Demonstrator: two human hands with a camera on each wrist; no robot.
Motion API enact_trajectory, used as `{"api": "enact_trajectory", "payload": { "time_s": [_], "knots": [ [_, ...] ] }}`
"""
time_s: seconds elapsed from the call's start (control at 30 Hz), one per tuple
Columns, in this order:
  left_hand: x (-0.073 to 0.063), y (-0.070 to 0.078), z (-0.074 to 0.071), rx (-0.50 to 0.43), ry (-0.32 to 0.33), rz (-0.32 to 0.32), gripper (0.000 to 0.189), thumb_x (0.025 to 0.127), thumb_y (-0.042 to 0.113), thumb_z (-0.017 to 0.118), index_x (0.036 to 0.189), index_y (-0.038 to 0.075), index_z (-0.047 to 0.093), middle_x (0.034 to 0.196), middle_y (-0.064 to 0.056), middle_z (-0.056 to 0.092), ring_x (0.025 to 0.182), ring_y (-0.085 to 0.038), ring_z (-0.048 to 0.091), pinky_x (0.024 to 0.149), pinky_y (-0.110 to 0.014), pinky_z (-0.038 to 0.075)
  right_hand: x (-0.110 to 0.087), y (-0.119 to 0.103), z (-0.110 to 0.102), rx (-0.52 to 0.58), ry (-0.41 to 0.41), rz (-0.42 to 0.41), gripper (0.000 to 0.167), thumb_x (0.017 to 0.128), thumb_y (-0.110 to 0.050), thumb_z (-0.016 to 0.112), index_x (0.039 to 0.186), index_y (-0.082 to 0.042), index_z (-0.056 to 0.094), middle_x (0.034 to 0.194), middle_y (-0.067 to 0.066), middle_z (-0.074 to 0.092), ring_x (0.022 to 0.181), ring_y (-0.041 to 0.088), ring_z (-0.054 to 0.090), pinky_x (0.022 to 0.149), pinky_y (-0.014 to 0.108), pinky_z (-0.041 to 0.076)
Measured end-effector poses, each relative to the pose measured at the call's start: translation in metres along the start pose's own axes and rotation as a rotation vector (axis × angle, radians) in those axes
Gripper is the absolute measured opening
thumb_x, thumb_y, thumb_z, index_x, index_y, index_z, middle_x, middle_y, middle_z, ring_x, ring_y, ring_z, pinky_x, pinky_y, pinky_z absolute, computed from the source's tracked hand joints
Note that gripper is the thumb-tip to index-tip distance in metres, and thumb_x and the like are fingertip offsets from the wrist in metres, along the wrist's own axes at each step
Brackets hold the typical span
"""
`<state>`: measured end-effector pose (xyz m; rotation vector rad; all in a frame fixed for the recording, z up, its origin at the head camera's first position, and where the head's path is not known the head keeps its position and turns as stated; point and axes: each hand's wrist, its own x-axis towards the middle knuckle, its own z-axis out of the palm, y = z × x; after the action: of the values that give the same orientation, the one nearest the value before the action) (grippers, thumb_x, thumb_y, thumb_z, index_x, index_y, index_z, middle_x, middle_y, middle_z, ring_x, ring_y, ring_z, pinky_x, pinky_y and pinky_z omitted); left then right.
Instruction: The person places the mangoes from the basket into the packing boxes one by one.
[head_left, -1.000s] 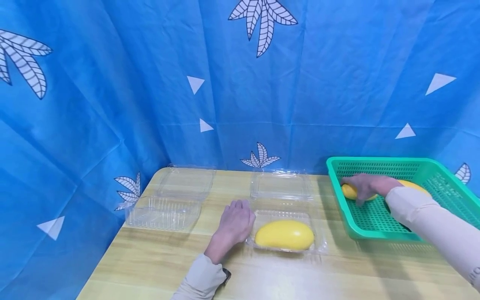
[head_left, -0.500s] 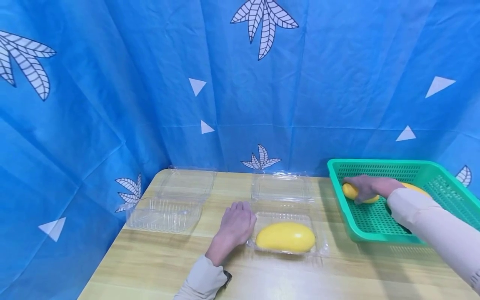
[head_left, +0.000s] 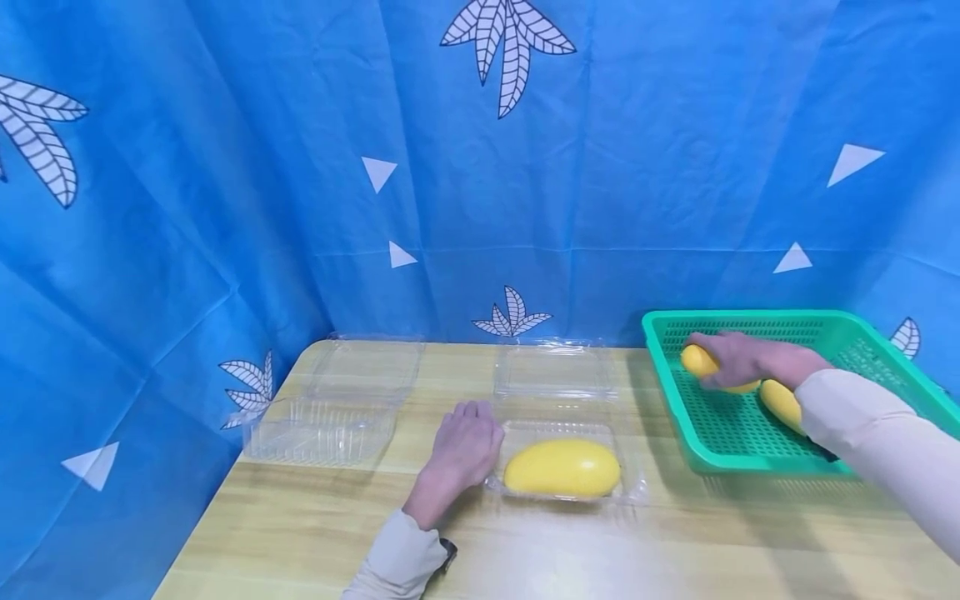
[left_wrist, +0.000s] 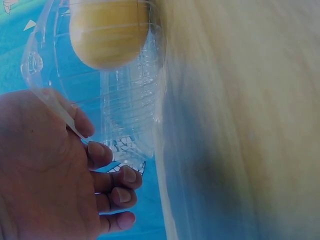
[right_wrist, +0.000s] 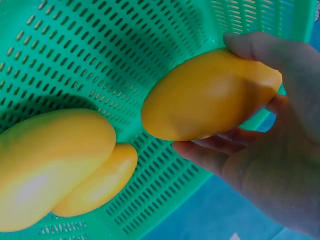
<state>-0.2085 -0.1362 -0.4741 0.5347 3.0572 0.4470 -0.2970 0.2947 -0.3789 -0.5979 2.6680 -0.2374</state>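
In the right wrist view my right hand point(right_wrist: 270, 145) grips a yellow mango point(right_wrist: 205, 100), thumb on one side and fingers underneath. It is over the green basket point(head_left: 678, 417), where two more mangoes show, a large one point(right_wrist: 50, 160) overlapping a smaller one point(right_wrist: 102, 182). On the table, a clear plastic clamshell container point(head_left: 558, 429) stands with its lid laid back and one mango point(head_left: 562, 468) in its tray. My left hand point(head_left: 467, 446) is at the left side of this tray, and the left wrist view has its rim pinched between thumb and index finger point(left_wrist: 100, 152).
A second clear clamshell container point(head_left: 322, 433) sits with its lid folded back on the left of the wooden table point(head_left: 322, 525). Behind the table hangs a blue curtain point(head_left: 300, 125) printed with leaves and triangles. The basket's raised green walls stand at the right.
My right hand has raised the mango off the basket's floor and moved it slightly back; another mango now shows below the wrist. My left hand stays at the container's edge.
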Motion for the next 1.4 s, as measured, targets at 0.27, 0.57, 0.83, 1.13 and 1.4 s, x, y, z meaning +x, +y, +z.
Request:
{"api": "enact_trajectory", "payload": {
  "time_s": [0.27, 0.57, 0.83, 1.13, 1.4],
  "knots": [
    [0.0, 0.0, 0.001, -0.008, -0.015, -0.024, 0.022, 0.107, 0.024, 0.033, 0.093, 0.009, 0.042, 0.085, -0.006, 0.043, 0.081, -0.023, 0.04, 0.075, -0.038, 0.038, -0.009, -0.002, -0.002, 0.067, 0.06, -0.003, 0.06, 0.089, -0.028, 0.073, 0.137, -0.004, 0.046, 0.101, 0.016, 0.057, 0.085, 0.031, 0.054, 0.064, 0.044, 0.045],
    [0.002, -0.002, 0.002, -0.006, 0.0, -0.013, 0.022, 0.107, 0.022, 0.034, 0.091, 0.009, 0.041, 0.084, -0.007, 0.042, 0.08, -0.024, 0.04, 0.074, -0.038, 0.037, -0.019, -0.006, -0.003, 0.138, 0.17, -0.055, 0.047, 0.088, -0.025, 0.076, 0.124, -0.007, 0.051, 0.085, 0.003, 0.052, 0.066, 0.017, 0.049, 0.059, 0.035, 0.042],
    [0.001, -0.002, 0.003, 0.001, 0.02, -0.003, 0.024, 0.107, 0.023, 0.035, 0.087, 0.01, 0.039, 0.081, -0.007, 0.041, 0.077, -0.024, 0.038, 0.071, -0.036, 0.035, -0.036, -0.011, -0.007, 0.151, 0.233, -0.032, 0.048, 0.089, -0.029, 0.074, 0.127, -0.012, 0.05, 0.079, 0.001, 0.052, 0.06, 0.017, 0.051, 0.057, 0.035, 0.042],
    [-0.001, 0.0, 0.005, -0.026, 0.025, 0.01, 0.022, 0.107, 0.021, 0.036, 0.088, 0.01, 0.039, 0.079, -0.006, 0.04, 0.074, -0.022, 0.037, 0.07, -0.035, 0.035, -0.046, -0.015, -0.006, 0.147, 0.334, -0.039, 0.057, 0.092, -0.038, 0.074, 0.137, -0.012, 0.049, 0.088, 0.001, 0.056, 0.066, 0.016, 0.053, 0.059, 0.035, 0.044],
    [0.001, -0.001, 0.005, -0.017, 0.019, -0.002, 0.022, 0.107, 0.022, 0.036, 0.089, 0.01, 0.041, 0.081, -0.006, 0.041, 0.076, -0.022, 0.039, 0.071, -0.035, 0.036, -0.046, -0.028, -0.006, 0.157, 0.435, -0.074, 0.059, 0.096, -0.044, 0.068, 0.141, -0.01, 0.05, 0.088, 0.001, 0.058, 0.065, 0.016, 0.053, 0.057, 0.036, 0.044]
  ]
}}
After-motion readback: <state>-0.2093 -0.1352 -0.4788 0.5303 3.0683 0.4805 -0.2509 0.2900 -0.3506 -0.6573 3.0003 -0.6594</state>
